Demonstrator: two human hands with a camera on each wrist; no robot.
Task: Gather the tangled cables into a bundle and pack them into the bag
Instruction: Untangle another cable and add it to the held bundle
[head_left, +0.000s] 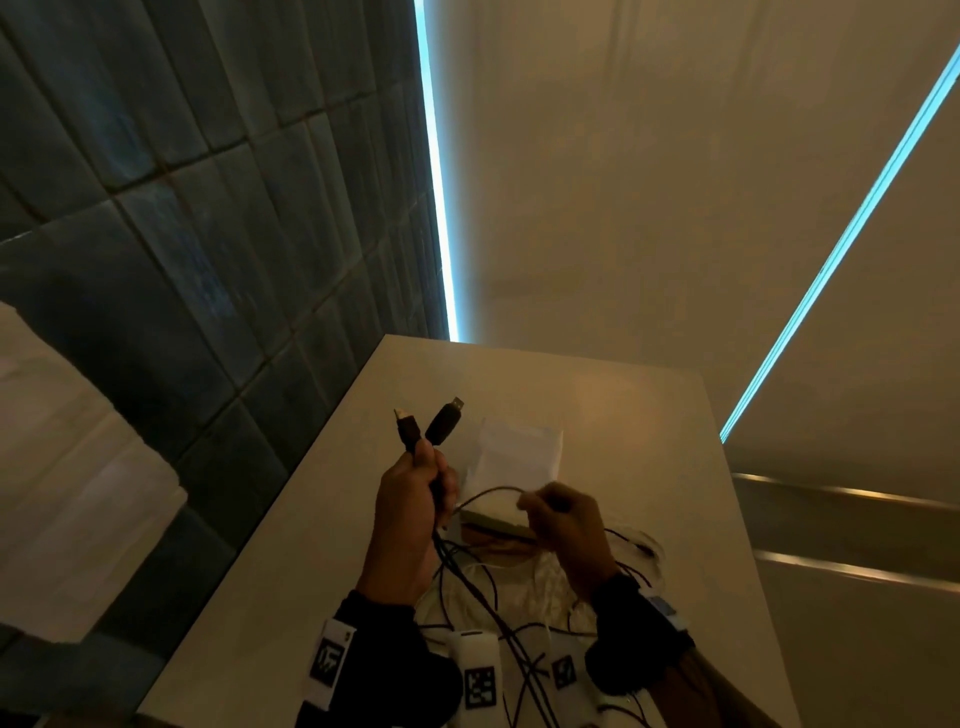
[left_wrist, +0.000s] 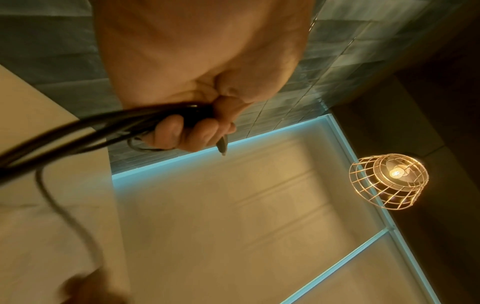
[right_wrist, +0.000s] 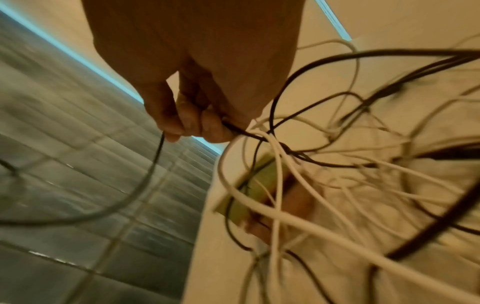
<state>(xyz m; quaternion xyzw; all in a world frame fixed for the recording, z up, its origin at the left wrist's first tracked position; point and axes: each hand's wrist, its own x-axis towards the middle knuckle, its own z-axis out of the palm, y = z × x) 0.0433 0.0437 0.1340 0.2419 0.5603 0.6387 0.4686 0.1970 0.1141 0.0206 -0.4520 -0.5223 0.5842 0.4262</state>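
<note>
The left hand (head_left: 410, 499) is raised above the table (head_left: 322, 545), fingers (left_wrist: 179, 133) curled round two black plug ends (head_left: 428, 426) and their leads. The right hand (head_left: 566, 525), beside it, pinches a thin black cable (right_wrist: 155, 156) between thumb and fingers (right_wrist: 192, 121). The remaining tangled cables (head_left: 498, 597), black and white, lie on the table below both hands. A white bag (head_left: 519, 452) lies on the table just beyond the hands. Risk: pulling the pinched strand may tighten knots or drag the heap off the table edge.
</note>
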